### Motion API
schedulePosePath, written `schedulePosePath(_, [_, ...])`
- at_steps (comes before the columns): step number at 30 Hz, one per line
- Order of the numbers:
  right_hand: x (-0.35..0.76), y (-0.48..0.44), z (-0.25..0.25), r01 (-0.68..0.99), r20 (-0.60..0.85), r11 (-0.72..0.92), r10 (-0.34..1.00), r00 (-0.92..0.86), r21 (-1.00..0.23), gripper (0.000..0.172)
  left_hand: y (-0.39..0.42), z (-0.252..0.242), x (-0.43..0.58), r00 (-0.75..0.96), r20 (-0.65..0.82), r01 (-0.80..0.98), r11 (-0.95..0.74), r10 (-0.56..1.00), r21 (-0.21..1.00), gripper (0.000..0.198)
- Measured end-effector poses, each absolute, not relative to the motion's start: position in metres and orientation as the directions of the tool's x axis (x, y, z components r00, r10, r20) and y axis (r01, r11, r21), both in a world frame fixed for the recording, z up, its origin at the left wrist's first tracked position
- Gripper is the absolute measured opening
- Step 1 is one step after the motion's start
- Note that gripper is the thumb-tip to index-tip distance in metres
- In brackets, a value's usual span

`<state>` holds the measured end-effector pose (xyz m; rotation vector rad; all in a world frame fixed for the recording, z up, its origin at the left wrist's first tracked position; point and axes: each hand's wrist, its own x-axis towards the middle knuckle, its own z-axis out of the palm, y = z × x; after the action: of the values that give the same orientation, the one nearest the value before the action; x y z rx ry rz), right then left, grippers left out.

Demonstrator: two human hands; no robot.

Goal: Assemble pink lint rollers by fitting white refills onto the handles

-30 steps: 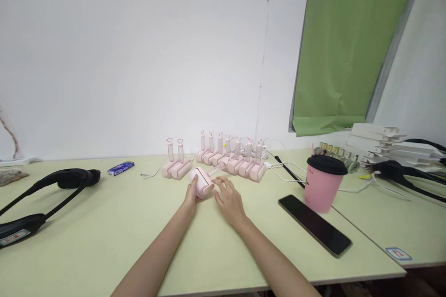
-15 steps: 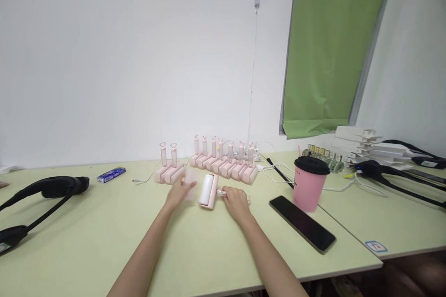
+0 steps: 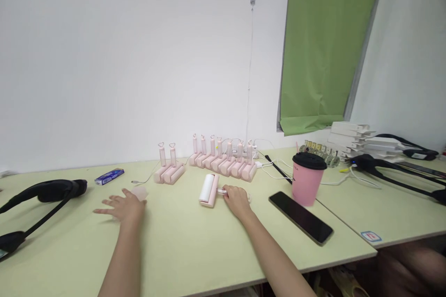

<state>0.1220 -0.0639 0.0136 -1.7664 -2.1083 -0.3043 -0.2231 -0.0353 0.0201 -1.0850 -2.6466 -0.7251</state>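
Observation:
My right hand (image 3: 237,200) is closed around the clear handle of a pink lint roller (image 3: 209,190), whose white roll faces up in front of my fingers. On the left, my left hand (image 3: 124,206) is spread over the table with its fingers apart. A translucent pale pink cover (image 3: 140,192) shows beside the thumb and is partly hidden beneath that hand. Behind both hands, several more pink lint rollers (image 3: 226,167) stand in a row with handles upright, and two others (image 3: 170,174) stand to the left of them.
A black phone (image 3: 301,217) and a pink lidded cup (image 3: 307,181) stand right of my right arm. At the left lie a blue packet (image 3: 109,176) and a black headset (image 3: 59,190). White cables, white boxes (image 3: 351,137) and another black headset (image 3: 393,176) are at the back right.
My left hand has moved left and toward me with the translucent cover, away from the lint roller, and its fingers have spread. My right hand still holds the handle.

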Motion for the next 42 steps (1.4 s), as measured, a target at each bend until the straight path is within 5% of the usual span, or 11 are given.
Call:
schedulePosePath(3, [0.118, -0.067, 0.017, 0.976, 0.417, 0.201, 0.896, -0.150, -0.081, 0.024, -0.037, 0.027, -0.185, -0.472, 0.689, 0.881, 0.309, 0.550, 0.357, 0.061])
schedulePosePath(5, [0.113, -0.071, 0.020, 0.966, 0.430, 0.238, 0.886, -0.175, -0.098, 0.025, -0.037, 0.034, -0.150, -0.370, 0.712, 0.884, -0.008, 0.597, 0.466, 0.052])
schedulePosePath(8, [0.105, -0.076, 0.021, 0.939, 0.439, 0.326, 0.864, -0.246, -0.114, 0.026, -0.036, 0.035, -0.100, -0.131, 0.431, 0.483, -0.322, 0.893, 0.814, 0.049])
schedulePosePath(12, [0.104, -0.077, 0.021, 0.938, 0.400, 0.343, 0.868, -0.295, -0.053, 0.019, -0.041, 0.022, -0.069, 0.269, 0.116, 0.049, -0.134, 0.956, 0.990, 0.040])
schedulePosePath(16, [0.102, -0.073, 0.021, 0.952, 0.365, 0.306, 0.886, -0.287, 0.006, 0.019, -0.048, 0.020, -0.063, 0.089, 0.139, 0.087, -0.147, 0.986, 0.985, 0.045])
schedulePosePath(21, [0.096, -0.072, 0.026, 0.973, 0.387, 0.227, 0.896, -0.219, 0.025, 0.025, -0.053, 0.027, -0.051, -0.106, 0.365, 0.285, -0.324, 0.925, 0.902, 0.046])
schedulePosePath(32, [0.093, -0.070, 0.036, 0.986, 0.480, 0.166, 0.866, -0.141, -0.009, 0.024, -0.083, 0.053, -0.038, -0.165, 0.530, 0.525, -0.381, 0.832, 0.761, 0.043])
schedulePosePath(35, [0.095, -0.069, 0.036, 0.976, 0.480, 0.216, 0.858, -0.182, -0.015, 0.024, -0.079, 0.056, -0.038, -0.140, 0.533, 0.403, -0.444, 0.834, 0.800, 0.045])
schedulePosePath(38, [0.113, -0.065, 0.036, 0.956, 0.463, 0.263, 0.869, -0.175, -0.132, 0.023, -0.071, 0.063, -0.060, -0.062, 0.405, 0.096, -0.399, 0.912, 0.912, 0.051])
schedulePosePath(40, [0.132, -0.061, 0.036, 0.939, 0.449, 0.216, 0.890, -0.077, -0.267, 0.025, -0.064, 0.071, -0.088, -0.130, 0.303, -0.086, -0.315, 0.944, 0.945, 0.053])
schedulePosePath(42, [0.147, -0.056, 0.035, 0.946, 0.462, 0.099, 0.885, 0.059, -0.309, 0.027, -0.057, 0.077, -0.119, -0.322, 0.355, -0.078, -0.398, 0.878, 0.914, 0.056])
